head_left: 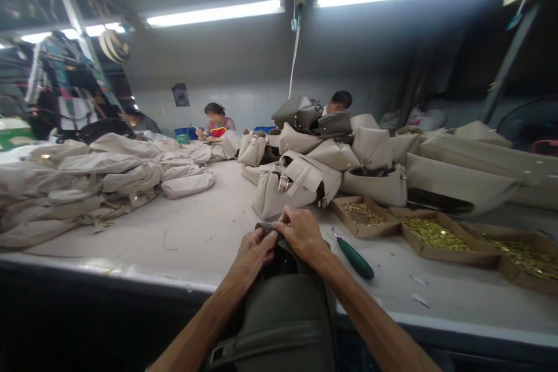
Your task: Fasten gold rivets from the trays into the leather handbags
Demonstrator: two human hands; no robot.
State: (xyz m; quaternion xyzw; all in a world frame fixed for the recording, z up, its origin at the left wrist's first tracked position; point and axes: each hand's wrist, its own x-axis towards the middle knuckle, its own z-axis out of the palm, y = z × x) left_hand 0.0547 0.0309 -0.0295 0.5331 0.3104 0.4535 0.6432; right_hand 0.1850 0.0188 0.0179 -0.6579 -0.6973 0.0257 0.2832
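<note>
A dark olive-grey handbag (288,308) lies across the table's front edge, close to my body. At its far end my left hand (255,251) pinches the bag's edge between thumb and fingers. My right hand (300,235) is closed beside it, its fingertips pressed together on the same edge. Whether a small fitting sits between the fingertips is too hidden to tell. Right of my hands lies a green-handled tool (355,257) with a thin hooked metal tip. Just beyond them is a beige handbag (279,192) with a gold buckle.
Beige handbags (375,186) are heaped behind my hands and to the right. Cardboard trays (425,253) of small gold-coloured metal parts stand at right. Pale bag pieces (87,174) pile up at left on the table (187,232). Several people sit at the far side.
</note>
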